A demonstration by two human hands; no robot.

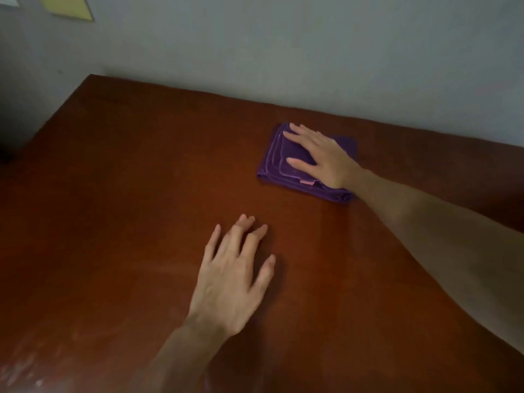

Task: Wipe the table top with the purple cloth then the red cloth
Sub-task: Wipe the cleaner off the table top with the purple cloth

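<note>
A reddish-brown worktop runs up to a grey wall. At two o'clock I see the folded purple cloth – my right hand lies flat on it, fingers spread. My left hand rests at six o'clock, fingers open, gripping nothing.

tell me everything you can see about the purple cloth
The purple cloth looks like soft microfibre, folded into a flat rectangle with stitched edges stacked in layers and a small pink tag on its near edge. It lies on the brown table top near the far edge by the wall. The right hand presses flat on it, fingers spread, not gripping.
</note>
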